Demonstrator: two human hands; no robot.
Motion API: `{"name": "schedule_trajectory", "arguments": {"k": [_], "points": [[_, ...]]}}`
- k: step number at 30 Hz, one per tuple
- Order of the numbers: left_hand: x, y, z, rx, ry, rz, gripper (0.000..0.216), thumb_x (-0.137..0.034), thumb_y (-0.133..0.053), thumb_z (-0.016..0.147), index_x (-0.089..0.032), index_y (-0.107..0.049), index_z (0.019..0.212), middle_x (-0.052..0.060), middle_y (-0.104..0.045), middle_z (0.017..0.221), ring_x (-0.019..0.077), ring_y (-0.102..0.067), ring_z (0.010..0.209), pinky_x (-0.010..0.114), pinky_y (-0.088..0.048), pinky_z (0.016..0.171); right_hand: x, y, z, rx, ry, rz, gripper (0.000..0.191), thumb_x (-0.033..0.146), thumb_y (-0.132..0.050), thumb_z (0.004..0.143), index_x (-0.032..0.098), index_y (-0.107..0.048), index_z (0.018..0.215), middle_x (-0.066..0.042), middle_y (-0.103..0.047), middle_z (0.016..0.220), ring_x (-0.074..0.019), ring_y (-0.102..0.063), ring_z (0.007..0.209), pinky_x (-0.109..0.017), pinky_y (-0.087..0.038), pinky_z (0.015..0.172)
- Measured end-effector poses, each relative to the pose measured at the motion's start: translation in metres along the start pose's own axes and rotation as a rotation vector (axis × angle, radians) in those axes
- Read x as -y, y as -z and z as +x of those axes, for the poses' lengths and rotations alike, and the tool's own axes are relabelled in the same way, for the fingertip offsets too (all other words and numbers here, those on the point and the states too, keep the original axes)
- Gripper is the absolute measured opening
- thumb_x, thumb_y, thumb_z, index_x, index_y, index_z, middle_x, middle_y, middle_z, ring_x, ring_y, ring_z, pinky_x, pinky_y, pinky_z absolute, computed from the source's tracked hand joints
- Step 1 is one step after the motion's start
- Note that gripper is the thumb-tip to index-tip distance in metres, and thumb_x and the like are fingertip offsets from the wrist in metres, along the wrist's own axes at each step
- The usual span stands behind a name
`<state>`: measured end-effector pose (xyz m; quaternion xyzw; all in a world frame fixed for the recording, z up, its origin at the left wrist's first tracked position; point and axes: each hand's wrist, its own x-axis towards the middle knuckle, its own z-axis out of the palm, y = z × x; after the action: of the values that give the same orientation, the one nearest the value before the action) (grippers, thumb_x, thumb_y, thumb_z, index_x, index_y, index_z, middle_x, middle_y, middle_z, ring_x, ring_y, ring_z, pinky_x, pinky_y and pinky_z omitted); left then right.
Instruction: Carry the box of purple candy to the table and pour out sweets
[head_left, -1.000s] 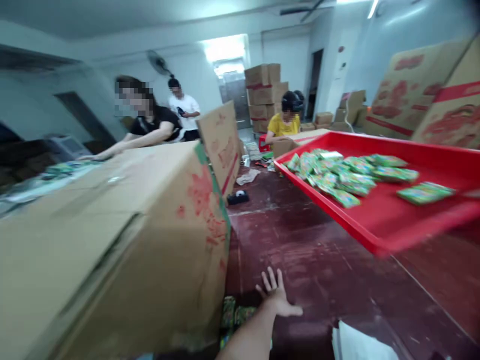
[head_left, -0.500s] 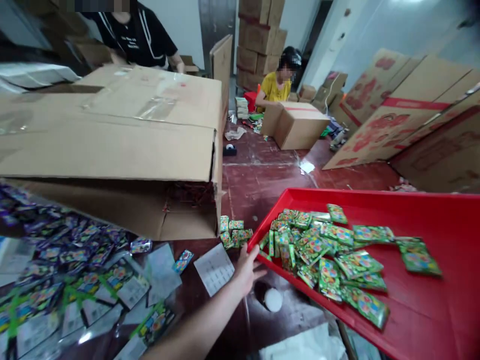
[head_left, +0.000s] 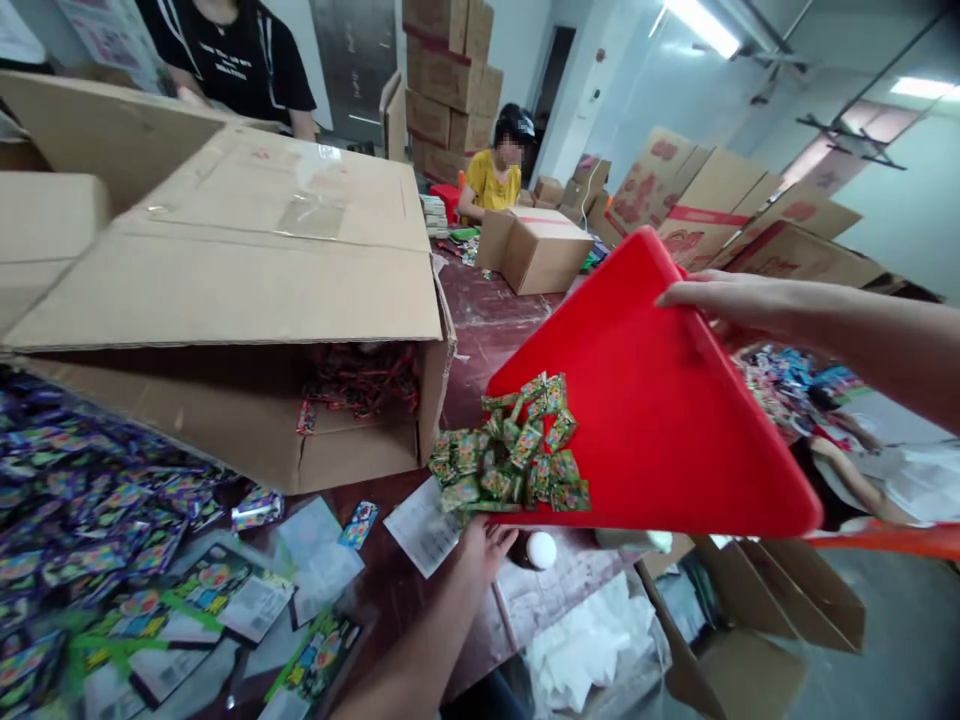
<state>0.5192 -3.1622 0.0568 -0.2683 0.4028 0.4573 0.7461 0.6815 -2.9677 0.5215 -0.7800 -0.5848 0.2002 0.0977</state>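
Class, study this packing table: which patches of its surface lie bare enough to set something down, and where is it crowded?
Bare patches: the dark tabletop between the large open carton and the tilted red tray, and the strip toward the small sealed box. Crowded: the left side under purple packets, and green packets heaped at the tray's low corner.

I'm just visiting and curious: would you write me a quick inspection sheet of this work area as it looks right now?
Surface: dark red worktable, worn and scuffed.
Job's things: red tray steeply tilted, its low corner toward the table; green packets bunched at that corner, spilling onto the table.
Clutter: purple packets piled at left, printed cards, a white round cap, large open carton lying on its side.
Hands: left hand under the tray's low corner; right hand gripping the tray's raised edge.
Cables: nothing seen.
Surroundings: a person in black behind the carton, a person in yellow by a sealed box, stacked cartons at the back.
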Motion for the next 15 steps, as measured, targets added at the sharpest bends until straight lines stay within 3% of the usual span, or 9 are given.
{"name": "schedule_trajectory", "arguments": {"k": [2,6,11,15], "points": [[-0.01,0.001,0.009,-0.046,0.059,-0.048,0.026,-0.032,-0.055,0.1,-0.013,-0.059,0.118,0.008,-0.065,0.105,0.0204,-0.066,0.092,0.041,-0.059,0.082,0.025,-0.007,0.001,0.043,0.006,-0.053,0.048,0.046,-0.061,0.092,0.013,-0.059,0.127,-0.013,-0.072,0.089,-0.0123,-0.067,0.072,-0.029,-0.052,0.073],[-0.028,0.002,0.02,-0.116,0.139,-0.118,0.041,-0.046,-0.05,0.102,-0.013,-0.056,0.127,0.011,-0.063,0.112,0.021,-0.066,0.093,0.04,-0.059,0.079,0.072,-0.011,0.002,-0.019,0.218,-0.229,0.056,0.052,-0.061,0.089,0.012,-0.06,0.129,-0.015,-0.071,0.102,-0.0136,-0.065,0.076,-0.032,-0.052,0.078],[-0.038,-0.003,0.024,-0.12,0.156,-0.122,0.046,-0.05,-0.048,0.102,-0.013,-0.056,0.129,0.012,-0.064,0.113,0.0205,-0.066,0.092,0.038,-0.059,0.078,0.104,0.003,0.002,-0.102,0.323,-0.381,0.056,0.053,-0.06,0.09,0.011,-0.065,0.126,-0.012,-0.072,0.102,-0.0189,-0.07,0.082,-0.034,-0.053,0.083],[-0.039,-0.007,0.024,-0.123,0.14,-0.096,0.045,-0.048,-0.048,0.102,-0.014,-0.055,0.13,0.011,-0.064,0.112,0.0199,-0.066,0.091,0.037,-0.059,0.076,0.118,0.009,-0.009,-0.197,0.433,-0.495,0.059,0.053,-0.065,0.088,0.008,-0.068,0.125,-0.015,-0.069,0.119,-0.0277,-0.067,0.111,-0.034,-0.05,0.097]]}}
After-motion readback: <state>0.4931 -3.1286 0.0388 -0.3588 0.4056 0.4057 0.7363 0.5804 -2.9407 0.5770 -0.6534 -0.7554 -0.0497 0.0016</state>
